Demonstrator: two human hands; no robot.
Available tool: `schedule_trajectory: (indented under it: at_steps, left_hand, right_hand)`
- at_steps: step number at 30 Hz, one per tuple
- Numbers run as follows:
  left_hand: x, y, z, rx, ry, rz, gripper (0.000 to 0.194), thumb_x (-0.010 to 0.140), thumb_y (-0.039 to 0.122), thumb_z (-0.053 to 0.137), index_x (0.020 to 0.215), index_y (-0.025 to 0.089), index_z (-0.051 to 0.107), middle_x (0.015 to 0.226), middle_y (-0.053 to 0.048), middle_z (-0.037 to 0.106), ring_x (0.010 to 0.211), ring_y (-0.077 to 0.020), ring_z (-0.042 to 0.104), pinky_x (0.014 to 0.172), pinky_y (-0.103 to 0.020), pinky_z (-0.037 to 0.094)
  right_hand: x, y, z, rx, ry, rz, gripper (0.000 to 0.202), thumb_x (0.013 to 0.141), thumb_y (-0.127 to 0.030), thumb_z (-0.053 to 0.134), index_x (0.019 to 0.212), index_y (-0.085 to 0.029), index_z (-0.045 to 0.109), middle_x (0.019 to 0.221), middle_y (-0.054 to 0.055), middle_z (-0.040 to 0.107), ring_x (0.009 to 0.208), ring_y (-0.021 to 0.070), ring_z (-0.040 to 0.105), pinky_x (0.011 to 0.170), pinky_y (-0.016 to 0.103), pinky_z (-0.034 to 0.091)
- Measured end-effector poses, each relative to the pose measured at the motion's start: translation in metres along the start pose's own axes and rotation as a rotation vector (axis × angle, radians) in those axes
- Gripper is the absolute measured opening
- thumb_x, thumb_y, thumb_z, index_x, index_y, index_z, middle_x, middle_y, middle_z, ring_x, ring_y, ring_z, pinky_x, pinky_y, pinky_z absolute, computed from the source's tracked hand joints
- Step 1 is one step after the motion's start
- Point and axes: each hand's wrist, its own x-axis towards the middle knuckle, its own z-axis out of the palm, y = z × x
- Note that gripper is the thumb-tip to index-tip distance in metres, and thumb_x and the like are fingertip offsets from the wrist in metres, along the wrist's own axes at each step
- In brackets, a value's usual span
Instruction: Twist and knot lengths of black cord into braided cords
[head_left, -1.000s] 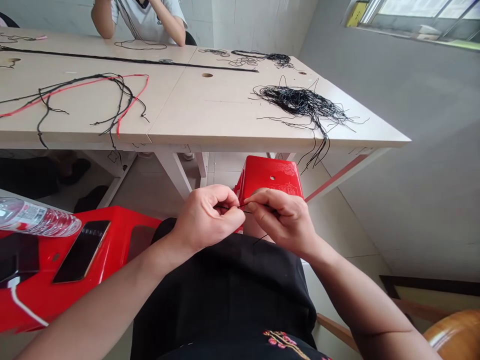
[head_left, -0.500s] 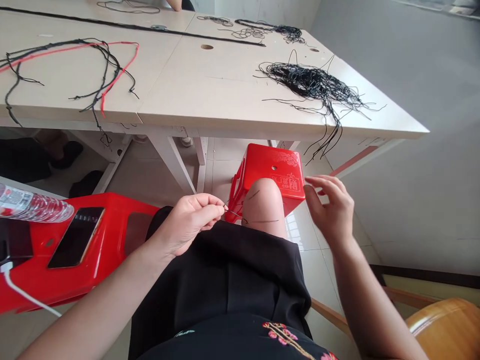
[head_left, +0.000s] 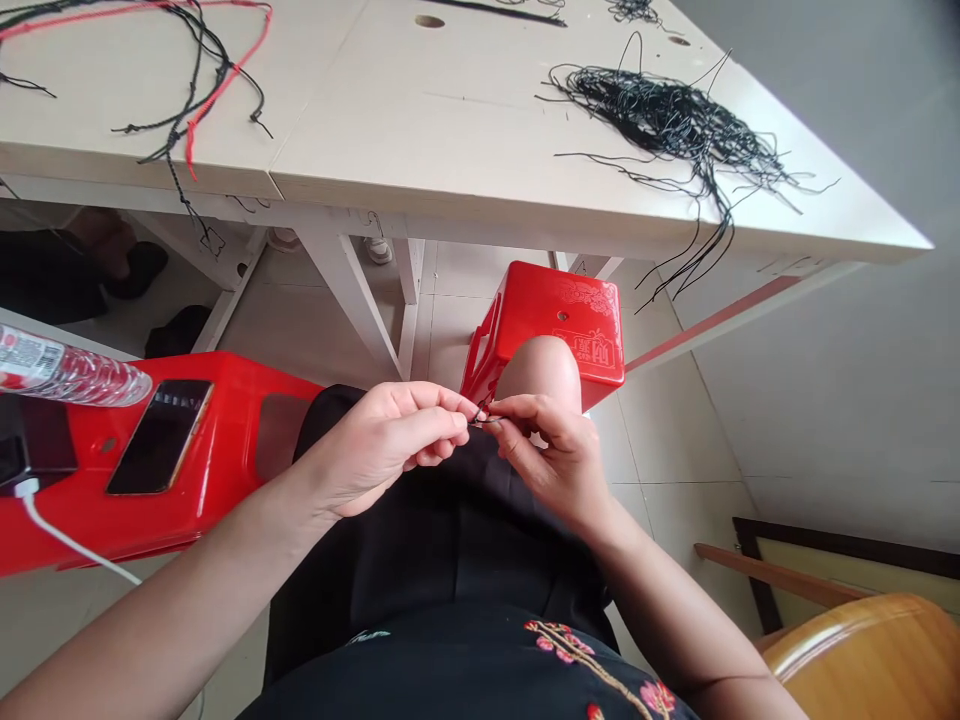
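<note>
Above my lap, my left hand [head_left: 405, 430] pinches a thin black cord [head_left: 486, 419] between thumb and index finger. Facing it, my right hand [head_left: 551, 450] pinches the same short stretch of cord, its fingertips almost against the left ones. A small dark loop or knot shows between the fingertips, too small to make out fully. On the table ahead lies a tangled bundle of black cords [head_left: 667, 115], some ends hanging over the edge. Knotted black cords [head_left: 196, 100] and a red cord [head_left: 244, 62] rest on the table at the left.
The pale table [head_left: 420, 140] spans the view ahead. A red stool [head_left: 525, 300] stands beyond my knee. On another red stool [head_left: 232, 400] at left are a phone [head_left: 161, 437], a plastic bottle [head_left: 75, 368] and a dark box with a white cable. A wooden chair [head_left: 870, 660] is at lower right.
My right hand has moved left from beside the knee to my left hand and now pinches the cord. The view has tilted down, so the table sits higher in the picture.
</note>
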Motion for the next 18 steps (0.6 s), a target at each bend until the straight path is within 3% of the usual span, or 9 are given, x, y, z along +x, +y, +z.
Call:
schedule_trajectory:
  at_steps: [7,12,16,18]
  left_hand:
    - [0.003,-0.003,-0.001,0.060,-0.032,0.067,0.014,0.062,0.025,0.072,0.069,0.014,0.069,0.055,0.003,0.057,0.051,-0.0041,0.044,0.048,-0.017,0.033]
    - [0.008,-0.007,-0.006,0.190,0.116,0.217,0.014,0.065,0.027,0.071,0.065,0.014,0.065,0.056,0.004,0.055,0.053,-0.0044,0.043,0.052,-0.018,0.034]
    - [0.011,-0.008,-0.008,0.217,0.151,0.248,0.014,0.067,0.027,0.068,0.064,0.014,0.063,0.054,0.005,0.051,0.051,-0.0040,0.039,0.050,-0.018,0.031]
    - [0.011,-0.008,-0.006,0.197,0.138,0.245,0.013,0.066,0.026,0.068,0.063,0.014,0.063,0.052,0.005,0.050,0.050,-0.0039,0.039,0.049,-0.018,0.030]
  right_hand:
    - [0.000,-0.001,-0.001,-0.052,-0.046,-0.057,0.007,0.083,-0.012,0.062,0.088,-0.015,0.066,0.075,0.003,0.072,0.064,0.0095,0.067,0.059,0.017,0.054]
    - [-0.001,0.002,-0.013,-0.144,-0.105,-0.102,0.011,0.084,-0.015,0.063,0.093,-0.018,0.068,0.077,0.002,0.070,0.065,0.0089,0.064,0.060,0.019,0.054]
    - [-0.003,-0.002,-0.015,-0.316,0.082,-0.058,0.013,0.082,-0.013,0.063,0.091,-0.021,0.068,0.074,0.001,0.063,0.065,0.0108,0.060,0.057,0.023,0.051]
    - [-0.008,-0.005,-0.007,-0.254,0.198,-0.001,0.019,0.084,-0.012,0.060,0.099,-0.023,0.063,0.067,-0.002,0.060,0.056,0.0091,0.056,0.050,0.022,0.049]
